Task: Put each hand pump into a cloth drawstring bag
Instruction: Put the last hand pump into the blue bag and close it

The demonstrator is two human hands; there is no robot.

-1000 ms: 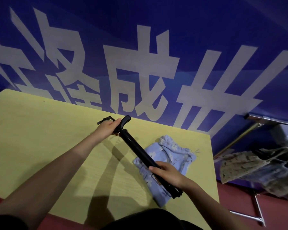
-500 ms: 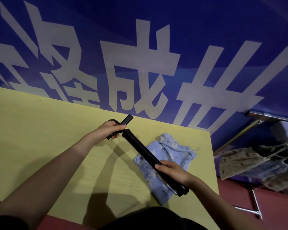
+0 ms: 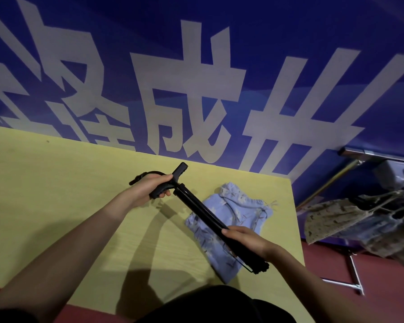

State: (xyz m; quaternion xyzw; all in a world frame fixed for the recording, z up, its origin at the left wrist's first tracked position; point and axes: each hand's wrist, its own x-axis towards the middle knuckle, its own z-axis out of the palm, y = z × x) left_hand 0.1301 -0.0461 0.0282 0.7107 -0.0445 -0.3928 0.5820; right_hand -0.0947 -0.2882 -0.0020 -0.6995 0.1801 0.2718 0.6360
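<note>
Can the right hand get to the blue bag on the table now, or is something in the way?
Probably not yet. The right hand is just above the bag, with nothing between them, but it grips the pump barrel. The left hand holds the pump handle, so the right could let go first.

A black hand pump [image 3: 202, 209] is held slantwise above a yellow bench [image 3: 56, 194]. The left hand [image 3: 149, 188] grips its T-handle at the far end, and the right hand [image 3: 245, 238] wraps the barrel near its lower end. Under the barrel a pale blue, printed drawstring bag [image 3: 238, 213] lies flat on the bench. At the far right hang what may be more cloth bags [image 3: 350, 220], blurred. A blue banner [image 3: 196, 78] with white characters fills the background.
</note>
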